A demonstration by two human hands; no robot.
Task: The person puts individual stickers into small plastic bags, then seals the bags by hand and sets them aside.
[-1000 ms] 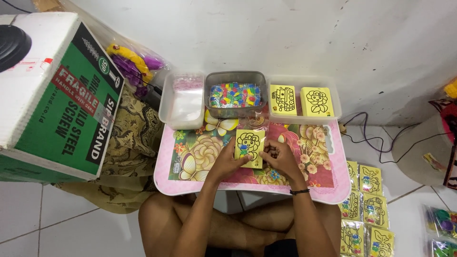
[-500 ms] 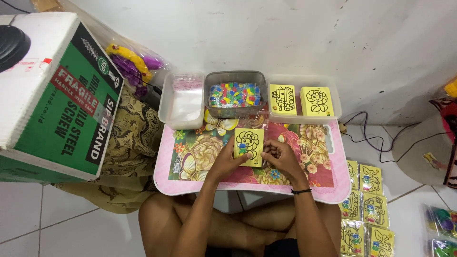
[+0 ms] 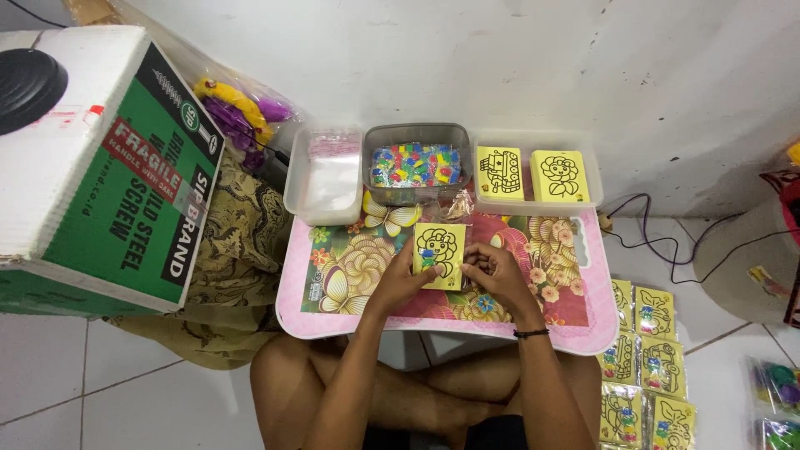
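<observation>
Low table (image 3: 333, 312): pink-rimmed, flower-printed top, across the person's crossed legs; it carries everything below.
Containers: three along the far edge; clear tub with plastic sleeves (image 3: 323, 175) on the left, grey tub of coloured bits (image 3: 416, 162) in the middle, clear tray (image 3: 583, 146) with two yellow picture cards on the right.
Yellow card (image 3: 439, 254): held just above the table's middle, long axis pointing away from the person, printed face up.
Left hand (image 3: 402, 279): fingers closed on the yellow card's left edge, thumb on top.
Right hand (image 3: 493, 273): curled at the right edge, touching; whether it pinches something small, I cannot tell.
Nearer hand: both meet the card, one at each side.
</observation>
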